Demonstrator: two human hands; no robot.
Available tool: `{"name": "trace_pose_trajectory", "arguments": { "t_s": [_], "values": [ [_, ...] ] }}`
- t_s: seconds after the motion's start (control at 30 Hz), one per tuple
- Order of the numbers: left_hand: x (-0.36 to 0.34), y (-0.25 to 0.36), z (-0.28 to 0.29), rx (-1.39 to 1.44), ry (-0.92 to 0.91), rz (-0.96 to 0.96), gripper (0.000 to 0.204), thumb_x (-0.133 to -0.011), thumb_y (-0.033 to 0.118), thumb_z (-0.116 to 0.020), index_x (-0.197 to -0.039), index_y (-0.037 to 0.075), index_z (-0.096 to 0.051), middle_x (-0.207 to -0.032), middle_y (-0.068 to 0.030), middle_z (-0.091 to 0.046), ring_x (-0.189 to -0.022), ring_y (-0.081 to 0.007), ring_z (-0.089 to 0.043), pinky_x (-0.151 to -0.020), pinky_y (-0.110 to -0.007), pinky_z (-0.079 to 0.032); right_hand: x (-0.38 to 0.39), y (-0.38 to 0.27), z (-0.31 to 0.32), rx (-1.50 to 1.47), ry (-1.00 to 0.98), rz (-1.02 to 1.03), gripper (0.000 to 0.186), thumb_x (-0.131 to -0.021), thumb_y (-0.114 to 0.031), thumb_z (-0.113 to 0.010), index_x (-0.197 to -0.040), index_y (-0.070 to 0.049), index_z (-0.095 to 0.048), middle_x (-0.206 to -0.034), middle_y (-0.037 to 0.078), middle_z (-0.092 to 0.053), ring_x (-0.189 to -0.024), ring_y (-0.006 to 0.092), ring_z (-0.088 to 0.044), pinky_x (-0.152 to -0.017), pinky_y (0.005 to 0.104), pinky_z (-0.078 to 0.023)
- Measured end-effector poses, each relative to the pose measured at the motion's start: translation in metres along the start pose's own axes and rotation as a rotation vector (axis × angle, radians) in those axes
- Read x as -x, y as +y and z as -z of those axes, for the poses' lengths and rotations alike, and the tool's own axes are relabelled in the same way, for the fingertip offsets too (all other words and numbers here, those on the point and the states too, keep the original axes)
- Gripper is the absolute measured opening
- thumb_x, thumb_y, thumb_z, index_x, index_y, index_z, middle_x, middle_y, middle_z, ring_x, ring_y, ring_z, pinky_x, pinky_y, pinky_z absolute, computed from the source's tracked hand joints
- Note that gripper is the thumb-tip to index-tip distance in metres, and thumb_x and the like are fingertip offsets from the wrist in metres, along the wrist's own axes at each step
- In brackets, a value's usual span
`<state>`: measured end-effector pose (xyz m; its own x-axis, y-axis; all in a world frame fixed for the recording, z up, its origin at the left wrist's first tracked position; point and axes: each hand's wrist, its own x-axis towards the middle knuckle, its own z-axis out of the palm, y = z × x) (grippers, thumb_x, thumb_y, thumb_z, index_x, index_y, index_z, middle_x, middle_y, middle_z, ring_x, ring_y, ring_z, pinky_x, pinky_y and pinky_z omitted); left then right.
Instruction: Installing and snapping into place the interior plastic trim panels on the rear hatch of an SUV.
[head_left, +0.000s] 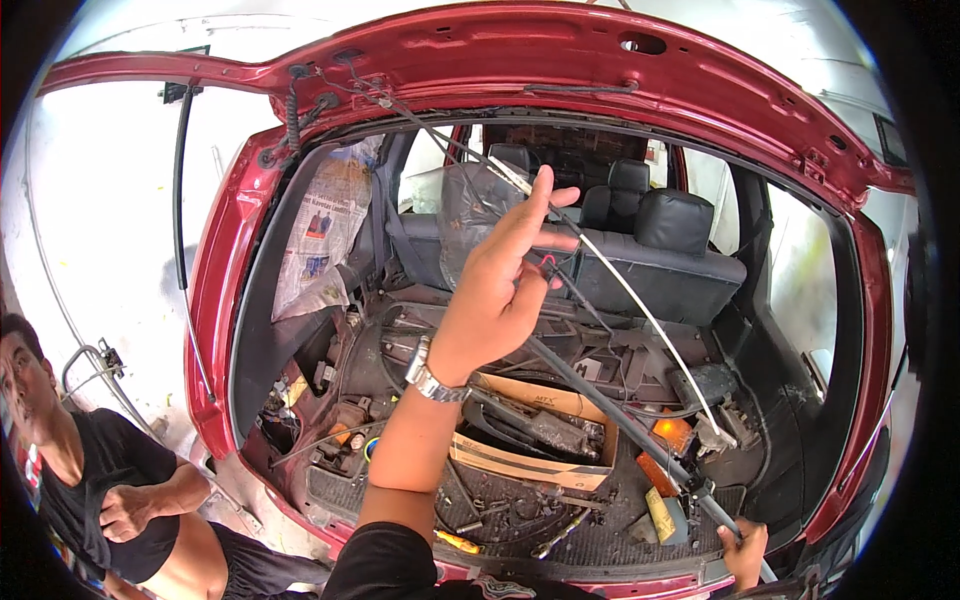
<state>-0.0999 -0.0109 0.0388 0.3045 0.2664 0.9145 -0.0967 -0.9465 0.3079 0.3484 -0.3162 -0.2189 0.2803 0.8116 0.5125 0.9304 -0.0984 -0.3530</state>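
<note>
My left hand (505, 285), with a metal watch (435, 375) at the wrist, is raised over the open rear of a red car. Its fingers are spread, and I cannot tell whether they touch the thin wires. A dark wire with a red bit (547, 261) passes by the fingertips. Behind the fingers a thin white rod (645, 305) slants down to the right. My right hand (743, 553), low at the right, is wrapped round a long grey-black pole (622, 418) that slopes up toward my left wrist.
The raised red tailgate (560, 60) arches overhead. A cardboard box (535, 465) of dark parts, an orange lamp (673, 432) and a yellow-handled tool (457, 541) lie on the cargo floor. Rear seats (660, 255) stand beyond. Another person (110, 490) is at the left.
</note>
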Motion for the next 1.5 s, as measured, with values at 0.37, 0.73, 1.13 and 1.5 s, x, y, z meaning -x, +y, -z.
{"name": "trace_pose_trajectory", "arguments": {
  "t_s": [0.37, 0.73, 1.13, 1.5],
  "values": [
    [0.008, 0.013, 0.016, -0.676, -0.109, -0.074, 0.099, -0.084, 0.001, -0.072, -0.168, 0.014, -0.021, -0.155, -0.0096, -0.055, -0.097, -0.0196, -0.073, -0.095, -0.040, -0.048, -0.010, -0.013, -0.001, -0.037, -0.021, 0.025, 0.040, -0.085, -0.029, -0.078, -0.068, 0.001, -0.058, -0.058, 0.021, -0.047, -0.052, 0.0422, -0.048, -0.052, 0.0447, -0.036],
    [0.012, 0.026, 0.009, -0.494, -0.194, -0.045, 0.111, -0.080, 0.014, -0.081, -0.168, 0.007, -0.015, -0.161, -0.0174, -0.045, -0.111, -0.0284, -0.070, -0.102, -0.042, -0.051, -0.007, -0.013, 0.002, -0.040, -0.022, 0.034, 0.041, -0.082, -0.028, -0.081, -0.065, 0.000, -0.056, -0.057, 0.021, -0.047, -0.051, 0.0415, -0.047, -0.050, 0.0438, -0.036],
    [-0.020, 0.003, 0.021, -0.802, 0.058, -0.483, 0.050, -0.084, -0.002, -0.076, -0.133, 0.007, -0.070, -0.104, -0.0097, -0.077, -0.080, -0.0220, -0.071, -0.068, -0.029, -0.053, -0.009, -0.008, 0.008, 0.060, -0.082, -0.016, 0.038, -0.080, -0.035, -0.083, -0.069, -0.003, -0.065, -0.063, 0.020, -0.060, -0.063, 0.0454, -0.060, -0.058, 0.0494, -0.043],
    [-0.066, -0.015, 0.069, -1.015, 0.621, -0.344, 0.042, -0.078, 0.013, -0.091, -0.117, 0.009, -0.075, -0.098, -0.0069, -0.061, -0.070, -0.0151, -0.059, -0.060, -0.032, -0.048, -0.003, 0.004, -0.004, -0.010, -0.012, -0.006, 0.046, -0.083, -0.038, -0.080, -0.067, 0.000, -0.061, -0.058, 0.021, -0.052, -0.056, 0.0462, -0.055, -0.053, 0.0464, -0.040]
  ]
}}
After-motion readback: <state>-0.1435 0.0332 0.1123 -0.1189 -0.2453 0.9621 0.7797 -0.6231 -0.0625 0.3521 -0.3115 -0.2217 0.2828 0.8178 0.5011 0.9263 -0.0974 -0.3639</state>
